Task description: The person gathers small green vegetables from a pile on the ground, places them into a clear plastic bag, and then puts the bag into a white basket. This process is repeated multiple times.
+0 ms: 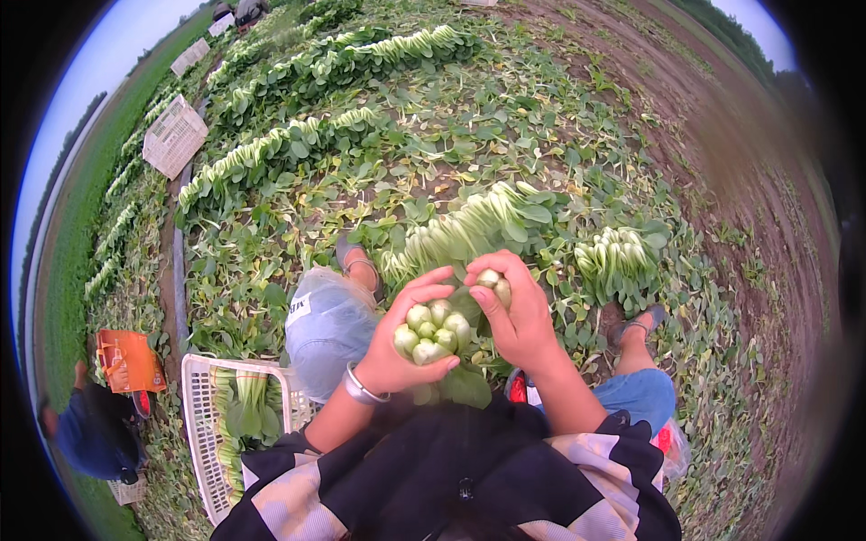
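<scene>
My left hand (413, 331) is wrapped around a bunch of bok choy (433, 331), its pale stem ends facing up and its leaves hanging below. To its right, my right hand (511, 308) grips a smaller group of bok choy (492, 280), partly covered by the fingers. The two hands are close together, with a narrow gap between the bunches. Just beyond them lies a row of bok choy (460, 230) on the ground. A shorter pile of bok choy (616, 260) rests to the right, near my foot.
A white plastic crate (196, 433) holding banded bok choy stands at my left. Another crate (176, 135) lies farther off, beside longer rows of bok choy (277, 145). A co-worker (98, 429) sits at the far left near an orange bag (132, 360). Loose leaves cover the soil.
</scene>
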